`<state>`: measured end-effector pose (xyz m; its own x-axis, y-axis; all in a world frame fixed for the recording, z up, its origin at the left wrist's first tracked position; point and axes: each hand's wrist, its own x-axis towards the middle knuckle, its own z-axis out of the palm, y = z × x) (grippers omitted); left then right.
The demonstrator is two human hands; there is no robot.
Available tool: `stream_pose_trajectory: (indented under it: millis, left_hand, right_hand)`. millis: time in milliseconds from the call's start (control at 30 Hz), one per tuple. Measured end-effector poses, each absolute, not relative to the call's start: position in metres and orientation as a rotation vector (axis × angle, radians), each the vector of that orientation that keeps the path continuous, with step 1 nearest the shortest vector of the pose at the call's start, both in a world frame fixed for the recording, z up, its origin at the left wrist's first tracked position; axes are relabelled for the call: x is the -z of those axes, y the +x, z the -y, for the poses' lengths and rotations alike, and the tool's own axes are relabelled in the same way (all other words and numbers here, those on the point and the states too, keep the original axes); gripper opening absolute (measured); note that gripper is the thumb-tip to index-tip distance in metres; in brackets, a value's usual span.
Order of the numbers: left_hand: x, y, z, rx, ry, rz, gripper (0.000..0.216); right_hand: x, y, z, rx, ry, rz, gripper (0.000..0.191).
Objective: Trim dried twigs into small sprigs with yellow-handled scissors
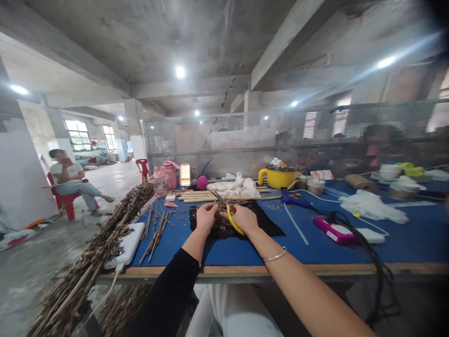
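– Where are the yellow-handled metal scissors [230, 215]?
– Frame centre, above flat black cloth [272, 226], with the right hand [246, 218] wrapped round the handle
– And the left hand [206, 216]?
– Grip pinched closed; contents, I cannot tell

Hiding part of the yellow-handled scissors [229, 214] under the right hand [245, 217]. Not making out tiny brown bits [221, 226] by the left hand [206, 218]. Losing the dry stalk bundle [100, 248] past the bottom edge. Finding the holey metal screen [245, 140] blurry at right.
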<state>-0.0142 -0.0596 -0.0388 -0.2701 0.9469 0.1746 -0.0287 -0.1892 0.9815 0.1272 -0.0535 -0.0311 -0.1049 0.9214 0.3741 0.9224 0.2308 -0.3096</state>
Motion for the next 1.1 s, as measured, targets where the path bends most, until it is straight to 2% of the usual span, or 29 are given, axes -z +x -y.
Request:
stream_pose_trajectory:
  millis: [333,567,800,1100]
  left_hand:
    - [0.037,-0.013,0.059,-1.549,1.142,-1.159,0.021]
    - [0.043,-0.016,0.049,-1.702,1.217,-1.191,0.026]
    - [0.041,-0.014,0.051,-1.619,1.188,-1.129,0.017]
    - [0.040,-0.013,0.055,-1.585,1.201,-1.141,0.017]
  right_hand:
    - [0.035,0.127,0.048,-0.171,-1.575,2.058,0.046]
    - [0.035,0.130,0.046,-0.202,-1.578,2.038,0.045]
    - [0.035,0.130,0.046,-0.231,-1.597,2.047,0.042]
    - [0.039,0.128,0.046,-0.063,-1.536,2.074,0.058]
